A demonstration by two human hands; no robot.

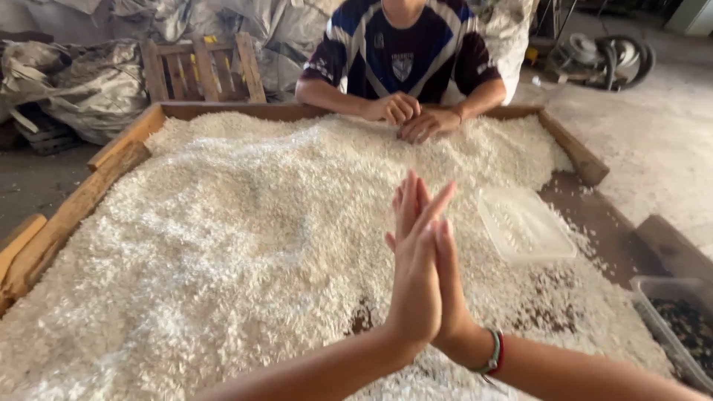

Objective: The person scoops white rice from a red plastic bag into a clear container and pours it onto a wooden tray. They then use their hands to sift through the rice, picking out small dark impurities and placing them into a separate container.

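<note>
Palms pressed flat together, my left hand (413, 278) against right hand (444, 286), fingers straight, holding nothing, above rice (245, 238); clear plastic tray (524, 224) near right.

Both forearms are seen bare, with no sleeves shown. Thin bands (494, 352) in pale green and red are worn around the right wrist.

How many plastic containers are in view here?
2. A clear tray lies on the rice right of the pressed-together hands; a tub of dark bits sits at the right edge, partly cut off.
</note>
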